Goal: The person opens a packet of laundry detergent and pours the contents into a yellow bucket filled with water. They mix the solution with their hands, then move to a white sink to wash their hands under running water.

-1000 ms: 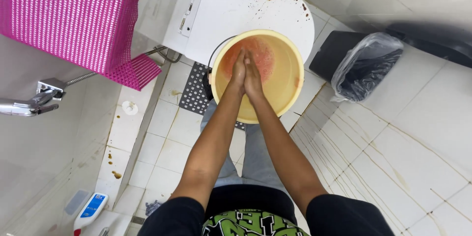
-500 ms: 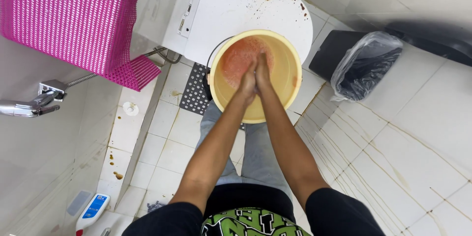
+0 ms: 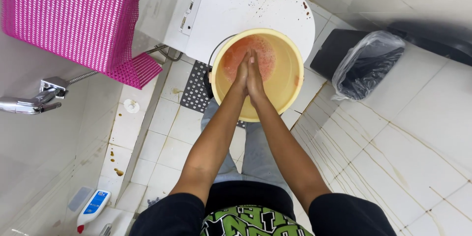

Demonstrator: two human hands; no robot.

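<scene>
Left hand [image 3: 242, 71] and right hand [image 3: 255, 76] flat, palms pressed together, gripping nothing | over round yellow plastic bucket [image 3: 285, 88] on tiled floor against white toilet [image 3: 246, 5] | inside: reddish-orange cloudy water [image 3: 231, 59] | black-bagged bin [image 3: 366, 64] right.

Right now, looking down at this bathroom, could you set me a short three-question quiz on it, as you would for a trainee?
1. True or false: the left hand and right hand are pressed palm to palm over the yellow bucket.
2. What colour is the mesh cloth hanging at upper left?
A) pink B) blue C) green
3. What lines the black bin to the right of the bucket?

Key: 1 true; 2 A; 3 a clear plastic bag.
</scene>
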